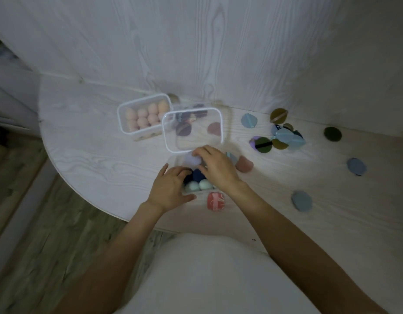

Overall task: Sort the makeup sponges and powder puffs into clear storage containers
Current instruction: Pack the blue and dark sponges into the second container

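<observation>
Right, down at the near edge sits the open clear container [180,191], and it's filling up: two pale mint sponges [199,185] side by side at its near end, dark navy sponges [197,174] just behind them, and a lavender sponge [193,157] at the far end. The right hand [215,167] is over that far end, fingers curled down onto the lavender sponge, fingertips touching it; whether it's truly pinched I cannot tell. The left hand [169,189] is on the container's left side, fingers bent over the rim onto the navy sponges, thumb stretched along the near wall.

Just beside the container, on the near right, lies a red-and-white patterned sponge [216,201]; a dusty-pink sponge [244,163] sits just past the right hand. Beyond the hands a clear lid [171,141] stands tilted, dark puffs showing through it. Behind that to the left, a lidded container [125,123] is packed with peach sponges [146,116].

Out to the right, powder puffs are scattered across the white wood-grain table [87,155]: a heap of blue, olive and purple puffs [278,139], a lone dark green puff [332,133], a blue puff [356,166] and a grey-blue puff [301,201] nearer the edge
</observation>
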Motion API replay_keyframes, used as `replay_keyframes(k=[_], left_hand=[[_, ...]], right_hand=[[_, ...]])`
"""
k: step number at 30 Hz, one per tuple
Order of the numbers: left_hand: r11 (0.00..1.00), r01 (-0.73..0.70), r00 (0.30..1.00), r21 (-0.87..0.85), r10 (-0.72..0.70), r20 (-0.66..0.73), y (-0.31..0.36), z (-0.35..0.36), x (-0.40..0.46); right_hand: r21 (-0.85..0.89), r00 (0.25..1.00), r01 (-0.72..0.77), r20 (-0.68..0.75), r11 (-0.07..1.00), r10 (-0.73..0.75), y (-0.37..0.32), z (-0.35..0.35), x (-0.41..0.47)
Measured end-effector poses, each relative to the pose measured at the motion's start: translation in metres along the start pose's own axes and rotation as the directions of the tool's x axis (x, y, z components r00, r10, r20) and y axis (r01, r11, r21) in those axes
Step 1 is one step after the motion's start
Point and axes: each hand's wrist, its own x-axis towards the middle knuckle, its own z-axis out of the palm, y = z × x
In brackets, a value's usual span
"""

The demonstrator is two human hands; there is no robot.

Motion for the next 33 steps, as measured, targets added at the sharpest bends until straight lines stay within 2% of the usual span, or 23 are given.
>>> replay_keyframes(k=[2,4,7,8,11,17,22,24,26,29,31,33], left_hand=[[1.0,-0.006,1.0,0.002,0.006,-0.008,-0.003,-0.002,-0.002],[1.0,0.005,1.0,-0.005,-0.005,0.0,-0.003,-0.004,-0.002],[0.999,0.023,1.0,-0.026,-0.023,0.01,-0.004,-0.003,0.001],[0.999,0.023,1.0,-0.026,-0.022,0.008,-0.005,-0.002,0.001],[1.0,-0.028,0.999,0.003,0.028,-0.034,-0.004,0.005,0.0],[0.998,-0.052,0.994,-0.043,0.048,-0.098,-0.008,0.007,-0.003],[0.997,-0.017,0.998,-0.07,0.013,-0.054,-0.004,0.005,-0.005],[0.996,-0.012,0.998,-0.086,0.007,-0.054,-0.005,0.006,-0.003],[0.99,-0.024,0.997,-0.142,0.012,-0.08,-0.005,0.006,-0.002],[0.963,-0.042,0.977,-0.268,-0.016,-0.213,-0.006,-0.001,-0.005],[0.929,0.048,0.929,-0.367,-0.177,-0.326,-0.01,-0.009,-0.007],[0.844,0.177,0.842,-0.507,-0.396,-0.365,-0.016,-0.021,-0.001]], right_hand=[[-0.168,0.988,0.153,0.032,0.974,-0.149,0.003,0.011,0.008],[-0.247,0.972,0.235,0.077,0.94,-0.223,0.006,0.019,0.012],[-0.238,0.969,0.199,0.192,0.951,-0.154,0.006,0.027,0.015],[-0.244,0.957,0.174,0.27,0.954,-0.106,0.005,0.028,0.018],[-0.37,0.904,0.204,0.427,0.906,-0.029,0.0,0.026,0.027],[-0.434,0.919,0.287,0.377,0.854,-0.117,-0.004,0.011,0.029],[-0.539,0.882,0.32,0.469,0.779,-0.038,-0.009,0.018,0.026],[-0.53,0.891,0.294,0.453,0.795,-0.028,-0.01,0.018,0.027],[-0.449,0.92,0.198,0.391,0.871,-0.007,-0.009,0.016,0.025],[-0.129,0.984,-0.095,0.135,0.987,0.112,-0.002,0.002,0.012],[0.073,0.964,-0.255,-0.054,0.964,0.259,0.006,-0.013,0.005],[0.222,0.896,-0.374,-0.163,0.9,0.413,0.017,-0.025,0.008]])
